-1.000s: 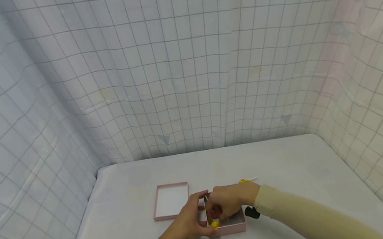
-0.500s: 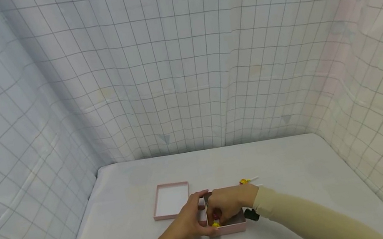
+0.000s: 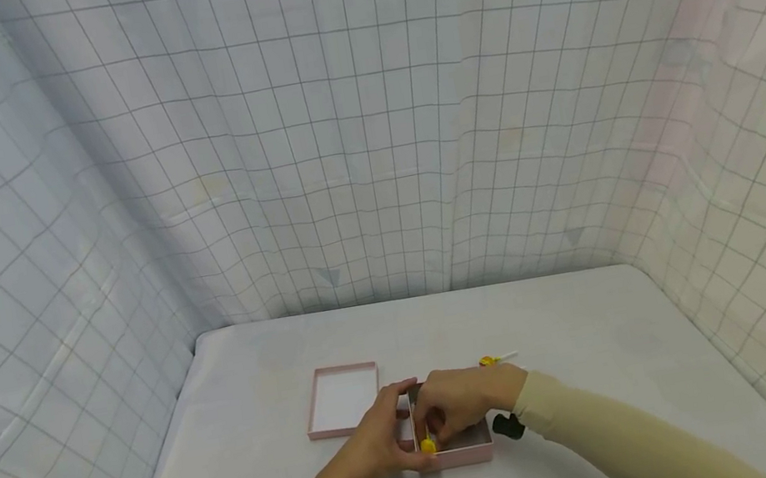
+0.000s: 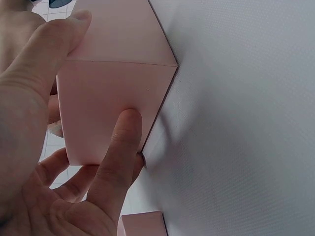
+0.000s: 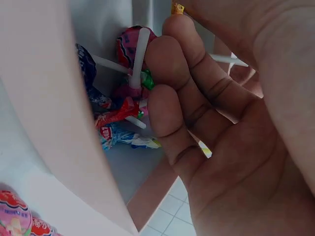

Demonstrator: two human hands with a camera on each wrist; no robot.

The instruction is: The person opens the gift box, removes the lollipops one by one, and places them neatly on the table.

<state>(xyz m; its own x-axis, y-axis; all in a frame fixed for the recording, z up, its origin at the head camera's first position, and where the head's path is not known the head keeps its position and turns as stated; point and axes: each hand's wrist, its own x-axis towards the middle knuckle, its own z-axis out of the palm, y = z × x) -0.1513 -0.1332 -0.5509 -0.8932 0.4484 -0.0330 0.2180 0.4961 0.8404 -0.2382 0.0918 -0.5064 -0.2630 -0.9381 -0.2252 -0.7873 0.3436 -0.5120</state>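
Note:
My left hand point(image 3: 379, 443) grips the pink open-topped box point(image 3: 465, 457) around its left end. In the left wrist view the thumb and a finger point(image 4: 125, 130) press the outer walls of the box. My right hand point(image 3: 455, 398) is inside the box, fingers curled down. By its fingertips, a yellow-wrapped lollipop point(image 3: 428, 445) shows low at the box's left end, the stick running up to the pinching fingers. In the right wrist view, more lollipops lie in the box: a pink-and-red one point(image 5: 127, 49), a dark blue one point(image 5: 86, 69) and a light blue one point(image 5: 115, 136).
Left of the box and farther back lies the pink lid point(image 3: 311, 410), its white inside up. Beyond the right hand, a yellow lollipop point(image 3: 489, 360) rests on the white table point(image 3: 556, 320). Pink-wrapped lollipops point(image 5: 15, 211) lie outside the box. Gridded white cloth point(image 3: 368, 148) surrounds the table.
The red wrapper seen under my right hand is out of sight, and the yellow lollipop's stick now shows upright. My right hand has shifted slightly within the box; the left keeps its grip.

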